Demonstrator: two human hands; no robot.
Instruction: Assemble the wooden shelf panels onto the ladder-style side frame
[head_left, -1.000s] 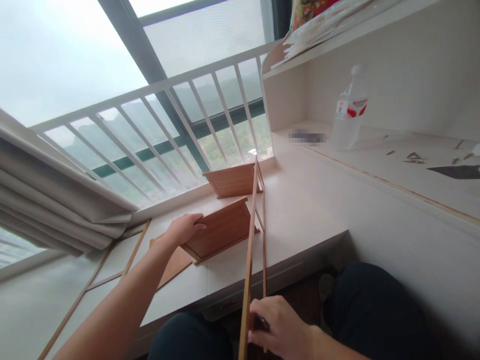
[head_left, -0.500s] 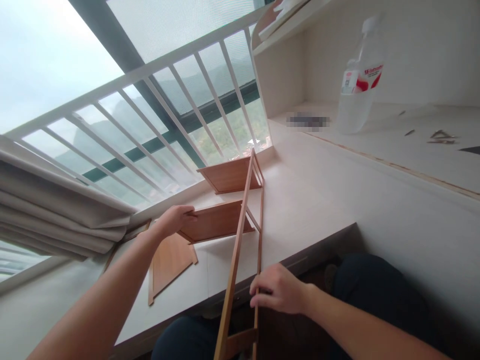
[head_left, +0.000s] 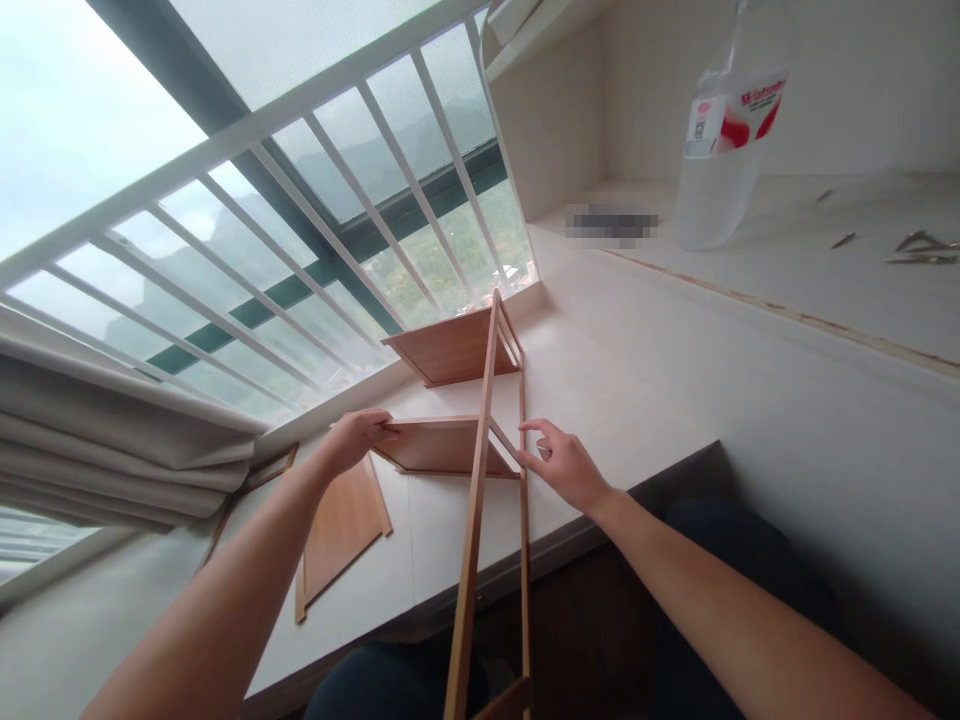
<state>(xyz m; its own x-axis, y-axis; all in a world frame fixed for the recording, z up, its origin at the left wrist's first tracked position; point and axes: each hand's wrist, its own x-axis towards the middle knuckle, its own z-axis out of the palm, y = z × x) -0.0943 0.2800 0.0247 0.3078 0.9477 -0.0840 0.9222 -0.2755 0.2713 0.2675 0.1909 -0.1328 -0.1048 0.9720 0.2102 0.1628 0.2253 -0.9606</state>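
Note:
My left hand (head_left: pixel 361 440) is closed on the outer edge of a brown wooden shelf panel (head_left: pixel 439 445). The panel's other end meets a slim wooden ladder-like side frame (head_left: pixel 474 520), which slants up from my lap over the desk. Another shelf panel (head_left: pixel 454 348) is joined to the frame farther up. My right hand (head_left: pixel 566 465) is at the frame's right rail, beside the held panel's end. Its thumb and index finger are bent towards the rail, and a small shiny piece (head_left: pixel 542 447), too small to name, shows between the fingers.
A loose wooden panel (head_left: pixel 345 530) lies flat on the white desk (head_left: pixel 615 400). On the raised shelf at right stand a water bottle (head_left: pixel 727 150) and small metal hardware (head_left: pixel 926 245). A white railing (head_left: pixel 330 150) and grey curtain (head_left: pixel 127 430) border the window side.
My right hand has left the lower rail and moved up to the held panel's end. The panel has tilted slightly in my left hand. The view has shifted a little.

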